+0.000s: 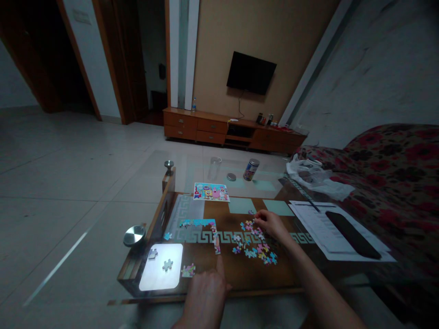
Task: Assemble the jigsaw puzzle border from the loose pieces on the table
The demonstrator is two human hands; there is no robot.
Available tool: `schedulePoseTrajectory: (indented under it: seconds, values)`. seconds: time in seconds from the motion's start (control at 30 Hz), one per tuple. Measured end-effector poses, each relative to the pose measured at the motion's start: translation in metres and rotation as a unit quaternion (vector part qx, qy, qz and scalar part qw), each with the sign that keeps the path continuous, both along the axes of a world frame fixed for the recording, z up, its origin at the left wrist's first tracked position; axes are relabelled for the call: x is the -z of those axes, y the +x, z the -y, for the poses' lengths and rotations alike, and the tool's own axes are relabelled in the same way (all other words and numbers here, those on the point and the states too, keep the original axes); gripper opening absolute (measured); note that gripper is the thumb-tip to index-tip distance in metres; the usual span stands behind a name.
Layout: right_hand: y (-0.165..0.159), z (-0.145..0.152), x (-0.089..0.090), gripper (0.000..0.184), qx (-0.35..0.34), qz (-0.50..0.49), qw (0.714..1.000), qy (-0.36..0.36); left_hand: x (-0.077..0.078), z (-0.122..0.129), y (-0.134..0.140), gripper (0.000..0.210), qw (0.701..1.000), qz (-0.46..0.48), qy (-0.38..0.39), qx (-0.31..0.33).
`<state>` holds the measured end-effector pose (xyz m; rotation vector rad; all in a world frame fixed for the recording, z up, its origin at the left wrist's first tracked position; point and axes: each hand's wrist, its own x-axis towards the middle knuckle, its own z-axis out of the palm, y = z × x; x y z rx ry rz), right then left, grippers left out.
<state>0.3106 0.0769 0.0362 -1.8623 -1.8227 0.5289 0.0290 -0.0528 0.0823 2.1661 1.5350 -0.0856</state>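
Note:
My left hand (207, 289) reaches in from the near edge, index finger stretched out to the lower end of a joined puzzle strip (216, 237). That strip forms a corner, running left along a blue top row. Over a heap of loose puzzle pieces (257, 246), my right hand (270, 224) has its fingertips pinched together at a small puzzle piece, mostly hidden by the fingers. A joined pink-green cluster (188, 270) lies left of my left hand. Two grey-looking pieces (167, 265) rest on a bright white rounded square (154, 278). A cartoon picture card (211, 192) lies beyond the strip.
The glass table (192, 173) also carries a printed tin (251, 169), a round lid (231, 177), a clear cup (215, 168), papers (329, 242), a black phone (353, 234) and a plastic bag (315, 178). A flowered sofa (394, 160) stands right.

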Motion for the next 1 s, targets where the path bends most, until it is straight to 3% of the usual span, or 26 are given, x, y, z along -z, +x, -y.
schedulePoseTrajectory:
  seconds: [1.0]
  values:
    - [-0.0006,0.0014,-0.0028,0.010,0.008,-0.003,1.000,0.000,-0.0072,-0.0023,-0.0009,0.050,1.000,0.008,-0.010,-0.016]
